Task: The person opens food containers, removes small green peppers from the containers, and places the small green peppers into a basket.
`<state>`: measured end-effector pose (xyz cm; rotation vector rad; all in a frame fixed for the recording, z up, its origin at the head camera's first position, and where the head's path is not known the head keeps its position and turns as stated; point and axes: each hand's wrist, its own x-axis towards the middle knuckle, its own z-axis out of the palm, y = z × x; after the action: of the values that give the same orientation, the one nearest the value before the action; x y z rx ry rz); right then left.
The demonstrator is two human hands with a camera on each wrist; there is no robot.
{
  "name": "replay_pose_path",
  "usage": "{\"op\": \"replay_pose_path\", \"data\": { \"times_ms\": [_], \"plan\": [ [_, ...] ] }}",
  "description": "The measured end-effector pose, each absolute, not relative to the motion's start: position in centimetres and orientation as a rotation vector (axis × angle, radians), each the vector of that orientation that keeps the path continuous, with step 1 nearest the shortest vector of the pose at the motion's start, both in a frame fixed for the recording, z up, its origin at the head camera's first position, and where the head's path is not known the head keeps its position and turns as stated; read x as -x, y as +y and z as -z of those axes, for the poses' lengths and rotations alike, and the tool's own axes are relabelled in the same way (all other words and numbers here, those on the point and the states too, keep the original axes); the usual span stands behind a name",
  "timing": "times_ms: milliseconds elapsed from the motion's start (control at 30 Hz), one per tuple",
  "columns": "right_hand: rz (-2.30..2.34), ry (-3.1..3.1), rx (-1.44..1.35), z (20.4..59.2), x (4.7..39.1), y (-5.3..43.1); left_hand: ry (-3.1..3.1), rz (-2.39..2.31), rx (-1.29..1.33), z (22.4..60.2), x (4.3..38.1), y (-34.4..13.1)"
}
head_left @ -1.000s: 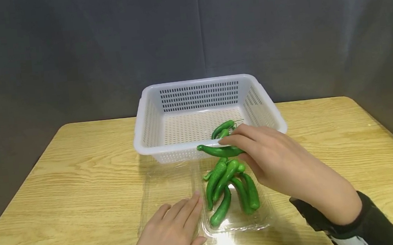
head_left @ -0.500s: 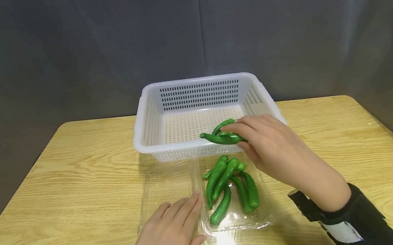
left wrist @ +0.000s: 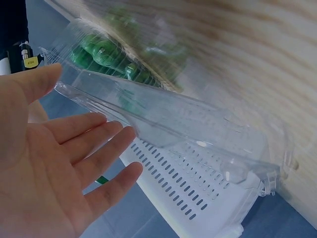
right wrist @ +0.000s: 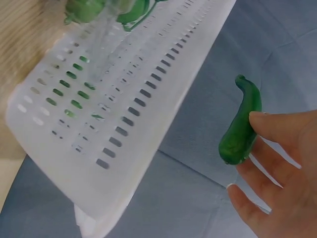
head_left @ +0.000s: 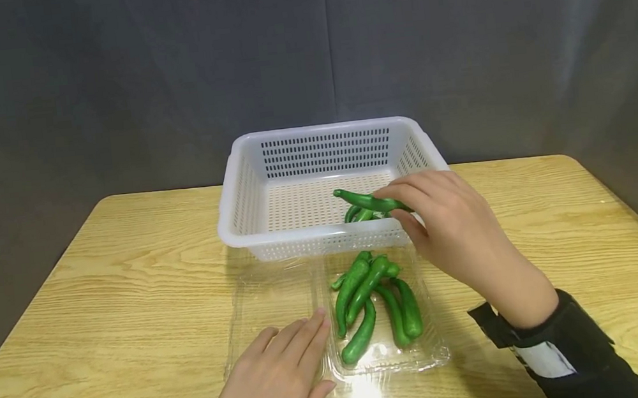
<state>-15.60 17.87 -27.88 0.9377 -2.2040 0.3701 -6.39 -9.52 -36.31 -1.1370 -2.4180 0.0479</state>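
Note:
My right hand (head_left: 457,230) pinches a green chili pepper (head_left: 366,200) between thumb and fingers, above the near right side of the white basket (head_left: 242,240). In the right wrist view the curved chili pepper (right wrist: 241,124) sticks out past the fingertips on both sides. My left hand (head_left: 278,373) lies with straight fingers over the lid half of a clear plastic clamshell box (head_left: 273,293), fingertips by its hinge. Several chili peppers (head_left: 358,341) are heaped in the box's right half. A few more chili peppers (head_left: 362,215) lie in the basket, partly hidden by the held one.
The basket's slotted front wall (head_left: 300,247) stands right behind the clamshell box. Both sit on a wooden table (head_left: 106,322) with a dark cloth (head_left: 141,94) hanging behind it. A black band (head_left: 552,343) wraps my right wrist.
My right hand has carried the chili pepper away from me and up, from over the basket's near rim to above its inside. The left hand has stayed in place.

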Motion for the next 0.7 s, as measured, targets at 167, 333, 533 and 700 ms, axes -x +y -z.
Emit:
{"op": "replay_pose_path", "data": {
  "times_ms": [167, 333, 533, 700],
  "plan": [
    [-0.382, -2.2, -0.921, 28.2, 16.0, 18.1, -2.427, -0.041, 1.138, 36.3, 6.4, -9.5],
    [-0.382, -2.214, -0.888, 28.5, 16.4, 18.4, -2.415, -0.035, 1.141, 36.3, 6.4, -9.5],
    [-0.379, -2.238, -0.856, 28.9, 16.9, 18.7, -2.422, -0.043, 1.142, 36.2, 6.3, -9.5],
    [-0.379, -2.246, -0.835, 29.3, 17.1, 18.8, -2.411, -0.057, 1.142, 36.3, 6.3, -9.6]
  ]
}}
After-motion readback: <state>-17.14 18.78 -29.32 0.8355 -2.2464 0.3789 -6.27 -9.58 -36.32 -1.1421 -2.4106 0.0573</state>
